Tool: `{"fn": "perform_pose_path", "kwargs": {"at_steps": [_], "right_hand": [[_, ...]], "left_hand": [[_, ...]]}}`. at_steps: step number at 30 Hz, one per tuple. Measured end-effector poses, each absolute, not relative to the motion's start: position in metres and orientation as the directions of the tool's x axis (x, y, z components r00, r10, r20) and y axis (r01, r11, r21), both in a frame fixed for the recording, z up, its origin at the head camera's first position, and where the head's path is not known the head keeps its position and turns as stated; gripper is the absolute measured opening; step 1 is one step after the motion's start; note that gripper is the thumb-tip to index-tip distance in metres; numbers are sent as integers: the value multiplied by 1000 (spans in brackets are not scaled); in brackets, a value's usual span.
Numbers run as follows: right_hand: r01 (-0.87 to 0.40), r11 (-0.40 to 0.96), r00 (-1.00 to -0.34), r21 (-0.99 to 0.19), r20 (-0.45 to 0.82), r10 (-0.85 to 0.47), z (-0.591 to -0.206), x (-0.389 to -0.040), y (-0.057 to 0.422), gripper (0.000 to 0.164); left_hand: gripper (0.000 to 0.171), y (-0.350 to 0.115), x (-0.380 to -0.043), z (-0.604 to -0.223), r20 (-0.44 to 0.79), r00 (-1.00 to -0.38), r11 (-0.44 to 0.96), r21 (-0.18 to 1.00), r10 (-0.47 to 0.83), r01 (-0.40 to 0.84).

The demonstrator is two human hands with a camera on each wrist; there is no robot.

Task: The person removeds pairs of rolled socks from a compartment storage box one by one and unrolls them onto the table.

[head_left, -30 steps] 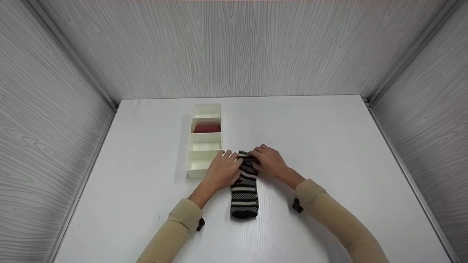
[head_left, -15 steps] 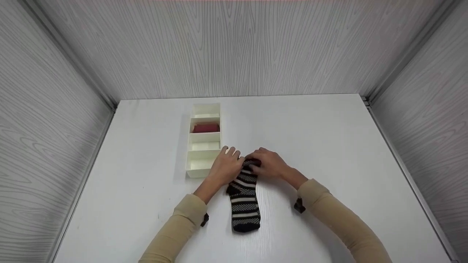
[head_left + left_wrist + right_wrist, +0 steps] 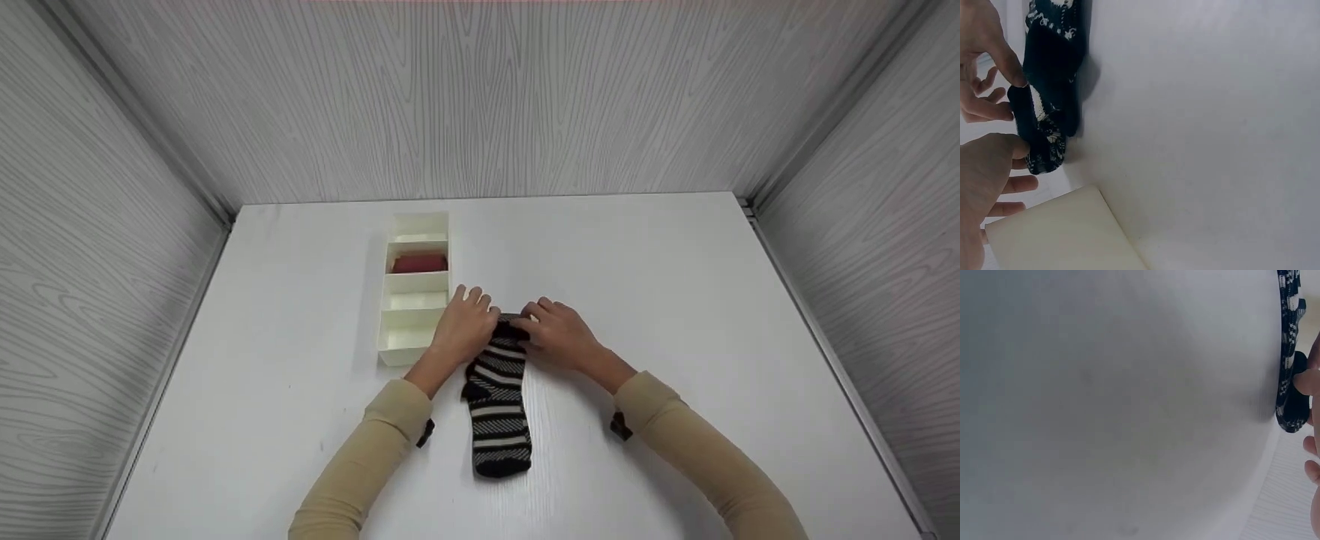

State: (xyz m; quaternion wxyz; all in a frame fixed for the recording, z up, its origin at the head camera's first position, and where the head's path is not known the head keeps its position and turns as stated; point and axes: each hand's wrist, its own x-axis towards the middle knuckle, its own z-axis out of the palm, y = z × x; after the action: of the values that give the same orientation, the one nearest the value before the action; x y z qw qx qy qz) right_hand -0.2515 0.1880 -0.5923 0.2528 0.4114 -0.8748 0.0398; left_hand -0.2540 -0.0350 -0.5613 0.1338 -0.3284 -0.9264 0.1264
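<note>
1. Here, the left hand is pinching the striped sock's far end.
2. The right hand is pinching that end too.
3. The sock is lying on the table near the divided tray.

The sock lies lengthwise on the table, toe towards the person, heel to the left, its far end between the left hand and the right hand. Left of the sock stands a box, its four compartments in a row from front to back; an item sits in the second from the back. The left hand is just beside the box. Behind the table rises a wall.
</note>
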Motion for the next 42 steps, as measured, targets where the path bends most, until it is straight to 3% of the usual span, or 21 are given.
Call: {"fn": "perform_pose_path", "kwargs": {"at_steps": [8, 14, 19, 25, 30, 34, 37, 42], "right_hand": [[-698, 711, -614, 93, 434, -659, -595, -264, 186, 24], [-662, 749, -711, -46, 357, -606, -595, -274, 188, 18], [-643, 753, -747, -138, 329, -577, -593, -277, 187, 19], [-674, 730, -703, -115, 405, -585, -592, -273, 187, 20], [-743, 669, -562, -2, 546, -622, -594, -265, 190, 21], [-787, 610, -456, 96, 575, -679, -597, -262, 188, 15], [-772, 625, -466, 118, 564, -682, -599, -263, 187, 18], [-705, 704, -576, 83, 512, -637, -599, -267, 188, 26]], "left_hand": [[22, -39, -248, -563, 237, -725, 758, -312, 647, 573], [18, -36, -248, -569, 332, -712, 785, -288, 619, 548], [15, -27, -254, -572, 359, -729, 813, -280, 582, 511], [17, -19, -258, -570, 273, -776, 816, -310, 568, 488], [24, -15, -264, -567, 216, -812, 825, -321, 542, 466], [26, -16, -265, -566, 181, -835, 832, -332, 519, 445], [24, -18, -262, -564, 195, -832, 834, -326, 520, 445], [17, -24, -250, -561, 272, -786, 824, -311, 555, 474]]}}
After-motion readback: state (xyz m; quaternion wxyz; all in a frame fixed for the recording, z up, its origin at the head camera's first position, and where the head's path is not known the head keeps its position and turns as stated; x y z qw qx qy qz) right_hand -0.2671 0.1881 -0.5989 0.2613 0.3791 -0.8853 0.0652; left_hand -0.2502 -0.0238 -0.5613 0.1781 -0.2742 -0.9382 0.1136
